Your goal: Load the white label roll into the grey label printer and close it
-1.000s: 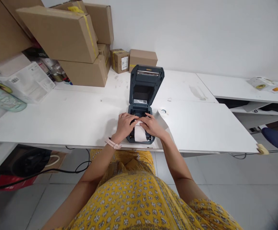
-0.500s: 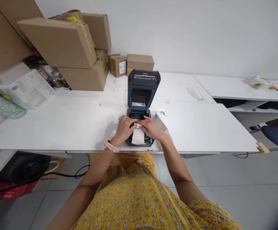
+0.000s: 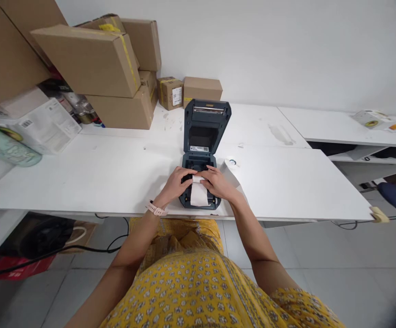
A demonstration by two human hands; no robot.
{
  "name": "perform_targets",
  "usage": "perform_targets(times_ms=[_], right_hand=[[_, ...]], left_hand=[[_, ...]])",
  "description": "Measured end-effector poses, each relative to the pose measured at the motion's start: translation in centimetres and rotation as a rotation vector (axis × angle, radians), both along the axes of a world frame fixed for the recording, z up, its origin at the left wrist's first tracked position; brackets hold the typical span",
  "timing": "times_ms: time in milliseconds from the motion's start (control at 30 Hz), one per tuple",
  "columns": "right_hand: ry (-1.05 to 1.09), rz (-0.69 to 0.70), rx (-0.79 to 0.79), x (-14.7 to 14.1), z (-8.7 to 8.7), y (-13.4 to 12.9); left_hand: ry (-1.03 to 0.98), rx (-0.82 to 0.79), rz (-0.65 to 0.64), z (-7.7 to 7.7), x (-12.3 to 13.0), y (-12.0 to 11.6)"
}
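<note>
A dark label printer [image 3: 206, 120] stands on the white table with its lid tipped up and back. Inside its lower half sits a small white label roll [image 3: 198, 179], and a loose paper strip [image 3: 199, 196] runs from it toward the front edge. My left hand [image 3: 177, 183] grips the roll from the left, fingers bent over its top. From the right, my right hand [image 3: 218, 184] holds the other side, thumb near the paper. The fingertips of both hands almost meet behind the roll, and the roll's ends are hidden by them.
Right of the printer lies another white roll [image 3: 232, 163] with a strip of pale backing paper [image 3: 230, 175]. Cardboard boxes [image 3: 119, 109] are stacked at the back left, near a mint-green bottle [image 3: 9, 146]. A small white box [image 3: 372, 119] rests at the far right.
My left hand has drawn back slightly to the left, and more of the roll shows between the hands. The right hand keeps its place. The whole view has shifted a little.
</note>
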State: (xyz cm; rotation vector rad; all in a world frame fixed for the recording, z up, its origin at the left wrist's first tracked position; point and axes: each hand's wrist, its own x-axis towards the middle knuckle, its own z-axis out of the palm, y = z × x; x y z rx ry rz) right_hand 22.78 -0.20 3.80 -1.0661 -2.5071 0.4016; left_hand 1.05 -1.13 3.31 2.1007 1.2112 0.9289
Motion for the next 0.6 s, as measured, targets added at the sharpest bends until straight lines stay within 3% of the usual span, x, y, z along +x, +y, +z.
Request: perform_targets(times_ms=[400, 600], right_hand=[[0.097, -0.012, -0.017, -0.2, 0.1, -0.3], [0.065, -0.023, -0.020, -0.3, 0.0, -0.4]], left_hand=[[-0.042, 0.127, 0.095, -1.1, 0.7, 0.4], [0.014, 0.101, 0.165, -1.2, 0.9, 1.8]])
